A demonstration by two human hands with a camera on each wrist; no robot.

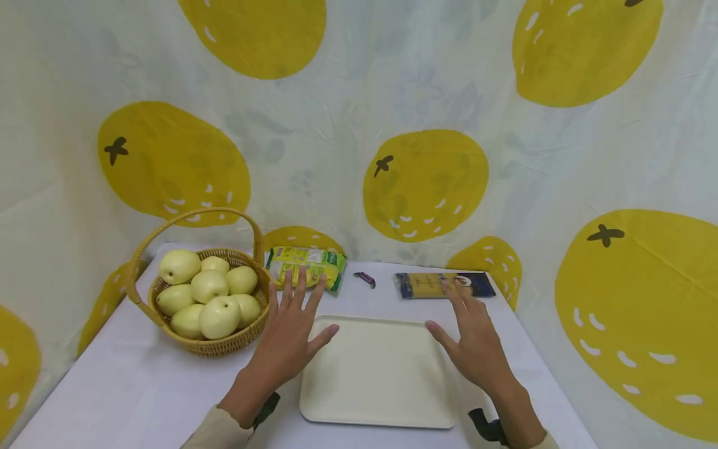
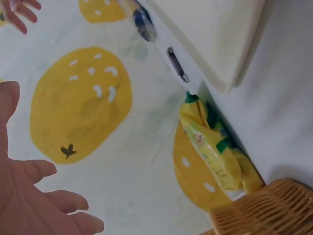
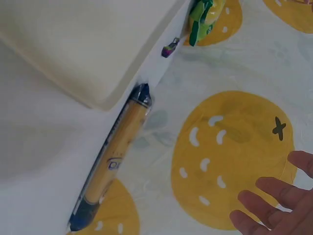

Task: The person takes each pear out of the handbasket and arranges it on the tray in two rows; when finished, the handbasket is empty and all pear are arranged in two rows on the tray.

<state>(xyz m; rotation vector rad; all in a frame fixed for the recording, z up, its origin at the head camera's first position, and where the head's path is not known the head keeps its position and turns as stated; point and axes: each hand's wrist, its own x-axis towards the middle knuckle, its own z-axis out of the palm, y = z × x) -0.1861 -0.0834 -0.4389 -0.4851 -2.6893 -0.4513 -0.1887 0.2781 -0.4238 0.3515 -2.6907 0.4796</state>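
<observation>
Fruit-print cloth hangs behind a white desk. Fingers spread wide and holding nothing, the left hand and right hand flank the tray; beyond lie a packet, a candy and pasta, with a basket of fruit leftward.

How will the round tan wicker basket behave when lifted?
The basket is probably heavy, piled with smooth, round, pale-green fruits; upper ones may roll out if it tilts. Its arched wicker handle, standing unsupported, looks fairly stiff.
</observation>
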